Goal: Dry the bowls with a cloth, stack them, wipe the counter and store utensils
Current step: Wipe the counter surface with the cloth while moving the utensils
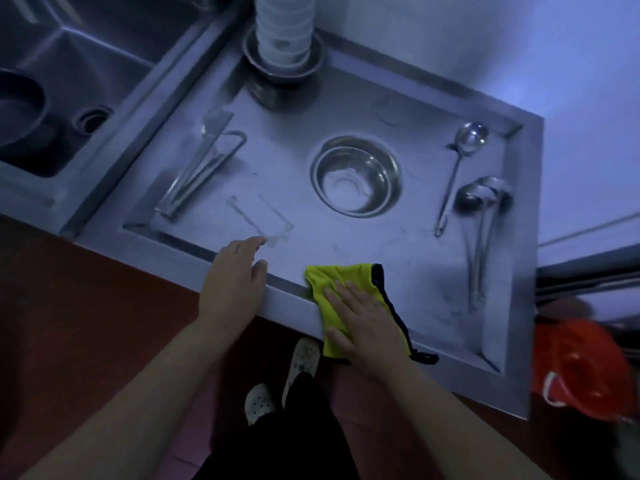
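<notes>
My right hand (363, 320) lies flat, grip wide, pressing the soft yellow cloth (341, 289) on the steel table's (242, 202) near rim. Left hand (235, 278) rests open on that edge. Beyond: shiny round bowls (356, 174) mid-table, tongs (201, 168) left, ladles (478, 202) right, white stack (284, 29) at back.

A deep steel sink basin (104, 60) lies at upper left, its round drain (92, 120) near the basin's right wall and a dark round pot (17, 109) resting inside at the left edge. A red plastic bucket (585, 368) stands on the floor at lower right. Two white perforated clogs (282, 379) show on the reddish floor tiles (69, 306) below.
</notes>
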A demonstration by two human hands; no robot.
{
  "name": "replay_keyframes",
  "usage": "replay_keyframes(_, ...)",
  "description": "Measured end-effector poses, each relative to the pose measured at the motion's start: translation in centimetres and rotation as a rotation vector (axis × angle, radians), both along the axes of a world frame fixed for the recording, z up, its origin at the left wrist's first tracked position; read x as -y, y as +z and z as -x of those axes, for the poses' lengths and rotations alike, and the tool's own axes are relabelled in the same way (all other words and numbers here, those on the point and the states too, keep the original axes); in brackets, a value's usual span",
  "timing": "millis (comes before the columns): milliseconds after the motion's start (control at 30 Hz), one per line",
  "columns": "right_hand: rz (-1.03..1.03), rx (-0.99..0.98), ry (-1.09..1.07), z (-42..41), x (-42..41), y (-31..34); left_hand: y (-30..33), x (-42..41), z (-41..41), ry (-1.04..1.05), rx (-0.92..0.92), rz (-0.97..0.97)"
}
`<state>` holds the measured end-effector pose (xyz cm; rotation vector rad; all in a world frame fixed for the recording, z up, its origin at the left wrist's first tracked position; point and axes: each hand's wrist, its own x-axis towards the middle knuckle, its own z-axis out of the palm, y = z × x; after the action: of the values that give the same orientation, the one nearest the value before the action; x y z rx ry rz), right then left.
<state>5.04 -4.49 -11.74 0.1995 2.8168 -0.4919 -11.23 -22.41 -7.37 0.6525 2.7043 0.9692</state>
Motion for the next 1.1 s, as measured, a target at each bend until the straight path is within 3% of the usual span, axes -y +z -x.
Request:
replay_keyframes(100, -0.003, 0.08, -0.086, -3.5, -4.3, 0.3, -0.3, -2.4, -0.7, -0.048, 0.036, 0.007)
replay_keyframes(167, 0.099, 0.131, -0.145, -4.7, -6.3, 0.5, -0.5, -3.3, -0.9, -0.059, 0.054, 0.022)
replay_keyframes(267, 0.183, 0.172, -0.076, -4.0, -7.9, 0.4, -0.8, -4.0, -0.5, -0.042, 0.073, 0.021)
replay_keyframes(533, -0.08, -0.004, 0.299, 8.3, -6.1, -1.9, -2.3, -6.3, 2.8, 0.074, 0.073, 0.103)
replay_keyframes(700, -0.152, -0.063, 0.236, 14.4, -8.4, -2.8, -3.4, -9.8, 5.5, 0.09, 0.06, 0.168)
replay_keyframes(933, -0.155, -0.253, 0.096, 15.6, -13.8, -2.5, -4.7, -16.9, 9.7, -0.229, -0.143, 0.284)
replay_keyframes(1100, -0.079, -0.461, -0.071, 18.0, -17.3, -1.5, -5.2, -18.0, 11.8, -0.526, -0.325, 0.502)
